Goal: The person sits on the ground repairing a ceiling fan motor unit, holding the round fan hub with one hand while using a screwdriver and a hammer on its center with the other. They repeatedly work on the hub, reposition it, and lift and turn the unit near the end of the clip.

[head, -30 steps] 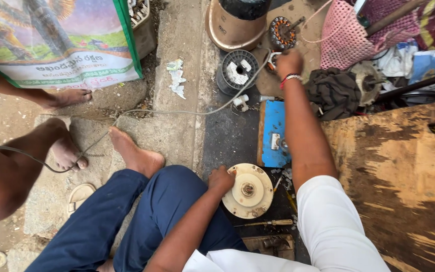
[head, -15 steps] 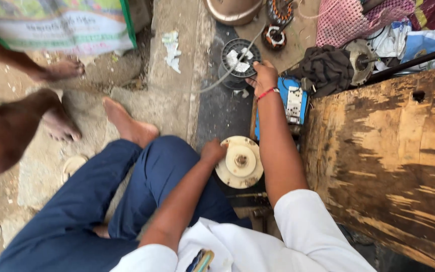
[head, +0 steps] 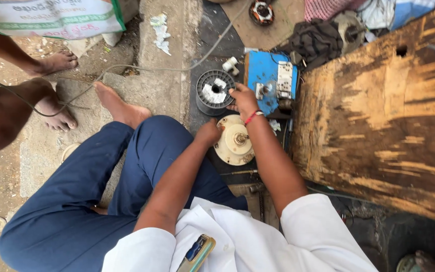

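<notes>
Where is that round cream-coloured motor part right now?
In the head view, the round cream motor part sits just right of the person's knee, steadied by the left hand, below the black wire spool and blue board.

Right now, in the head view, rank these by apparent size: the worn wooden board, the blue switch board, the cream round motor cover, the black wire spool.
1. Worn wooden board, by far the largest.
2. Blue switch board.
3. Cream round motor cover and black wire spool: they look alike, and the hands hide parts of both, so no ranking.
</notes>
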